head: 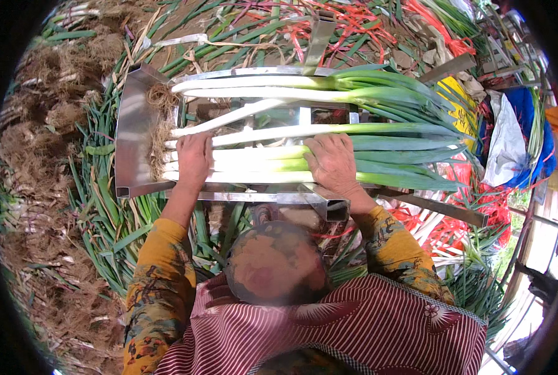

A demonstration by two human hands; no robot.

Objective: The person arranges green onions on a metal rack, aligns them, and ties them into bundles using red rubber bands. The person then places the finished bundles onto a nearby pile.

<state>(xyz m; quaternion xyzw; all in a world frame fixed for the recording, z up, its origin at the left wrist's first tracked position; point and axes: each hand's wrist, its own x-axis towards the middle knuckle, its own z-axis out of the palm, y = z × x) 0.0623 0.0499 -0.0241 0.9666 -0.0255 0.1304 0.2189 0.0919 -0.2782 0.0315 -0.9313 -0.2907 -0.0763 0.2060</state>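
Several long green onions (pixel 260 178) lie side by side across a metal frame (pixel 241 196), roots to the left and leaves to the right. My left hand (pixel 194 157) is closed over the white stalks near the roots; its fingertips are partly hidden. Around the stalks where white turns green, my right hand (pixel 333 161) is wrapped, knuckles up. Farther from me, more onions (pixel 265 91) lie on the same frame, one of them slanting. The root tufts (pixel 158 145) are at the frame's upright metal end plate (pixel 136 136).
Square metal posts (pixel 320 42) rise from the frame's far and near sides. Heaped onions with soil-covered roots (pixel 49 187) fill the left. Red plastic strips (pixel 354 33) lie beyond. At right are a yellow printed sheet (pixel 459 110), a white sheet (pixel 506 140) and blue material (pixel 546 159).
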